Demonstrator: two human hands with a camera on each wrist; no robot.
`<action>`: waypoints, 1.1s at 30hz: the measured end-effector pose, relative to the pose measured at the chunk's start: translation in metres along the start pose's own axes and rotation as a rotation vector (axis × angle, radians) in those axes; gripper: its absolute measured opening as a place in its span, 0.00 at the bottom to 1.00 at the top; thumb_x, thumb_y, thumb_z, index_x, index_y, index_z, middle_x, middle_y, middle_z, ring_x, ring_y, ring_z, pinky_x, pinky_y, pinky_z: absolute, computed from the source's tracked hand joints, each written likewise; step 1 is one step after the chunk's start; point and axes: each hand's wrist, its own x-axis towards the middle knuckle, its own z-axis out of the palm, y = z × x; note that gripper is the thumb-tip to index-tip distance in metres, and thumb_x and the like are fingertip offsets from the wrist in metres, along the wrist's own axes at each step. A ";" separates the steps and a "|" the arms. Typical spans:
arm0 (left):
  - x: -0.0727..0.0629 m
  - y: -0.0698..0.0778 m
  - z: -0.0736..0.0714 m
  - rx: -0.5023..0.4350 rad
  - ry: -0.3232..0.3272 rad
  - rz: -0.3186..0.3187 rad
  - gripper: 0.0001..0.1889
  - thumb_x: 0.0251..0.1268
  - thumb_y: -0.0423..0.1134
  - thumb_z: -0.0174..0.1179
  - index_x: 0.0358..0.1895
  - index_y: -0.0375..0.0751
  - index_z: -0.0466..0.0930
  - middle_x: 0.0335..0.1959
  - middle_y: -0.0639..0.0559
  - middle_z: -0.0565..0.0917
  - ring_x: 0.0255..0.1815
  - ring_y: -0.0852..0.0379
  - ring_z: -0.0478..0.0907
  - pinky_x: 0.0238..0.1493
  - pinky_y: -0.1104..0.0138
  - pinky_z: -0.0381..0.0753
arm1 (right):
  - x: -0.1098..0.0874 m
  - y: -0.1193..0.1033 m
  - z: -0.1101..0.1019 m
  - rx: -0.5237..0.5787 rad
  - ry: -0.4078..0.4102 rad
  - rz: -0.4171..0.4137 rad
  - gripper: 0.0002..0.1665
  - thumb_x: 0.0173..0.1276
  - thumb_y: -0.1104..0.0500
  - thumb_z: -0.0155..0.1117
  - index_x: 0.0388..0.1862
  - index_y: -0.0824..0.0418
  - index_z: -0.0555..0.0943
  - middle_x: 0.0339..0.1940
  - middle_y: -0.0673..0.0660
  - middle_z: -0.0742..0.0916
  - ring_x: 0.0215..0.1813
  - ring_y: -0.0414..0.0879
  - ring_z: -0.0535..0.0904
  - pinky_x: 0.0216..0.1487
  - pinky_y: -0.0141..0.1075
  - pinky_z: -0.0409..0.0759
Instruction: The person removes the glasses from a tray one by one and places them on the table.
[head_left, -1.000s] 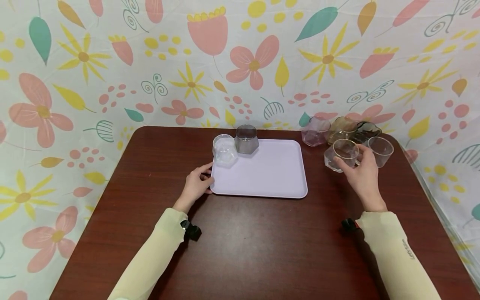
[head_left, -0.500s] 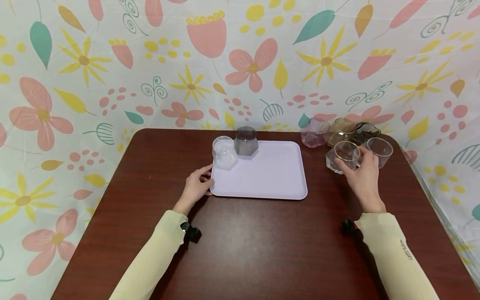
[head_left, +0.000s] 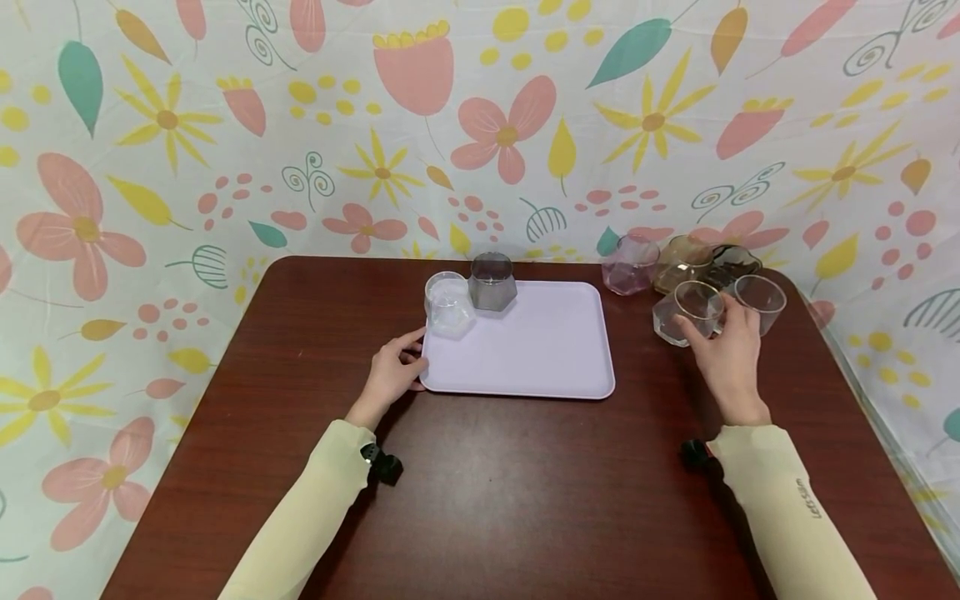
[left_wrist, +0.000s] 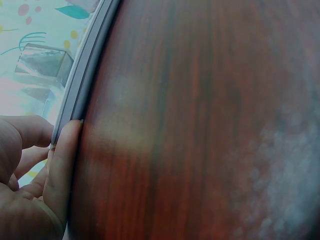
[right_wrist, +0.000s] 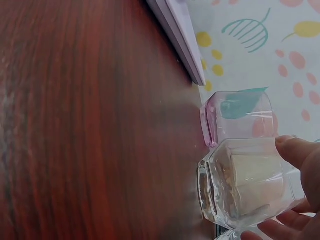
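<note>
My left hand [head_left: 390,368] pinches the left rim of a pale lilac tray [head_left: 532,354]; the left wrist view shows the thumb [left_wrist: 64,160] under the tray's edge [left_wrist: 82,80]. On the tray's back left stand a clear glass [head_left: 450,312] and a grey tinted glass [head_left: 492,290]. To the right of the tray, my right hand [head_left: 729,354] holds a clear faceted glass [head_left: 671,323] upright, thumb on the near side. In the right wrist view this glass [right_wrist: 245,185] overlaps the pink glass [right_wrist: 237,117]. Whether its base touches the table cannot be told.
At the table's back right corner stand a pink glass [head_left: 628,271], an amber glass [head_left: 678,268] and a dark glass [head_left: 731,267]. Another clear glass [head_left: 763,302] is just right of my right hand. A patterned cloth [head_left: 300,125] hangs behind the table [head_left: 495,500].
My right hand and the clear glass in it have shifted slightly to the right. My left hand stays on the tray, which has not visibly moved.
</note>
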 end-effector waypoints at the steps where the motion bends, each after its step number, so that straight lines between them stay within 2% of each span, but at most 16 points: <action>1: 0.000 0.000 0.000 0.001 0.000 0.000 0.31 0.67 0.25 0.60 0.74 0.44 0.76 0.53 0.37 0.79 0.40 0.53 0.78 0.25 0.63 0.91 | 0.000 0.000 0.000 -0.001 0.004 -0.001 0.43 0.71 0.54 0.72 0.76 0.75 0.66 0.61 0.78 0.72 0.60 0.70 0.68 0.60 0.63 0.70; 5: 0.000 0.001 0.000 0.003 -0.004 -0.001 0.31 0.67 0.25 0.60 0.74 0.45 0.76 0.54 0.37 0.79 0.40 0.52 0.78 0.25 0.63 0.91 | 0.000 -0.001 0.000 -0.008 0.009 0.001 0.44 0.72 0.54 0.71 0.76 0.76 0.65 0.61 0.78 0.72 0.61 0.70 0.67 0.61 0.65 0.68; 11: 0.000 0.000 0.000 0.003 -0.002 0.008 0.31 0.66 0.25 0.60 0.73 0.44 0.76 0.54 0.37 0.79 0.40 0.52 0.78 0.25 0.63 0.91 | -0.001 0.000 -0.001 -0.008 0.027 0.014 0.44 0.72 0.54 0.71 0.78 0.74 0.64 0.68 0.77 0.69 0.62 0.70 0.69 0.60 0.65 0.70; 22: -0.001 0.000 0.000 0.000 -0.004 0.003 0.31 0.67 0.26 0.60 0.74 0.45 0.76 0.53 0.37 0.79 0.40 0.52 0.78 0.25 0.63 0.91 | -0.003 0.000 -0.001 -0.007 0.030 0.021 0.44 0.73 0.54 0.70 0.79 0.72 0.63 0.68 0.76 0.68 0.63 0.70 0.71 0.60 0.63 0.73; 33: -0.001 0.001 -0.001 0.012 -0.012 0.005 0.31 0.68 0.27 0.60 0.74 0.45 0.75 0.54 0.37 0.79 0.41 0.51 0.78 0.26 0.64 0.91 | -0.017 -0.017 -0.008 0.022 0.158 -0.011 0.37 0.70 0.56 0.70 0.73 0.70 0.71 0.67 0.74 0.70 0.67 0.69 0.67 0.64 0.66 0.69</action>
